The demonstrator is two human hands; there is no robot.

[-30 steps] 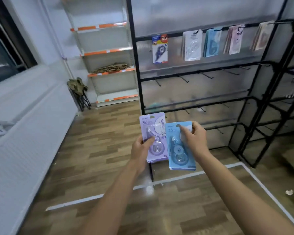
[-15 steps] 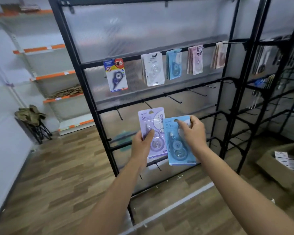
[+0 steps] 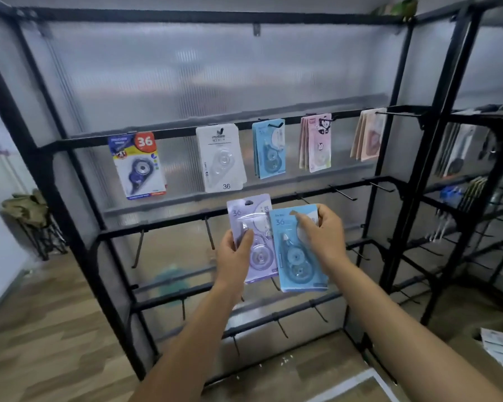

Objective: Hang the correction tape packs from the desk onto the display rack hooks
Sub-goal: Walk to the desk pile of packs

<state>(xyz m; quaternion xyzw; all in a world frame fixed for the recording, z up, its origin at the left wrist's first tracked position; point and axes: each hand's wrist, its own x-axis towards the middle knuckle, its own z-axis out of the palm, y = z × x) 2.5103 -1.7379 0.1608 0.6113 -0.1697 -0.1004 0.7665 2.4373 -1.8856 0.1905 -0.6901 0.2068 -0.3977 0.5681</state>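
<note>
My left hand grips a purple correction tape pack by its left edge. My right hand pinches a blue correction tape pack near its top right. Both packs are held upright, side by side, in front of the black display rack, level with its second rail. On the rail above hang a dark blue pack, a white pack, blue packs, pink packs and beige packs. Bare hooks stick out of the second rail.
A second black rack with hanging stationery stands at the right. A cardboard box with papers sits on the wood floor at the lower right. A folded stool with green cloth stands far left. More bare hooks line the lower rails.
The view has come closer to the rack and turned toward it. Both hands have risen with their packs, which are level with the second rail of hooks now.
</note>
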